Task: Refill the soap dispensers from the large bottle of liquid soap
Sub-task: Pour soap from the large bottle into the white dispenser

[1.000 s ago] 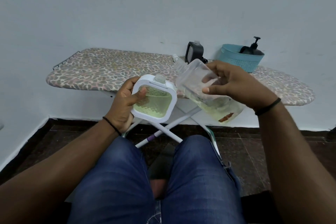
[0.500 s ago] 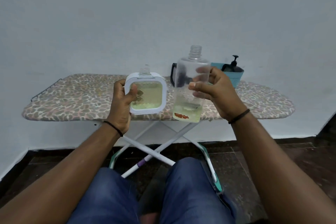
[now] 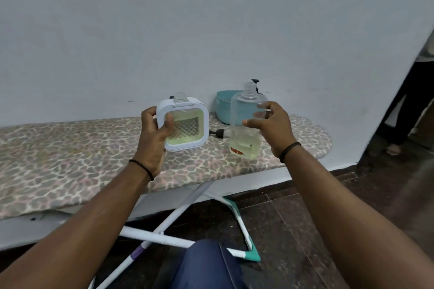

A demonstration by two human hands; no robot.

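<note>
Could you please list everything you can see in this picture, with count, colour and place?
Square soap dispenser: one, white frame, greenish soap inside, cap off, held upright above the board.
Large soap bottle: one, clear, a little yellowish soap at the bottom, uncapped, upright.
Pump head: one, black, lying on the board between them.
Basket: one, teal, at the wall.
Ironing board: one, leopard-print cover.
Left hand: grips the dispenser.
Right hand: grips the bottle.

No text can be read anywhere; the red mark low on the large bottle (image 3: pixel 245 131) is too blurred to make out.
</note>
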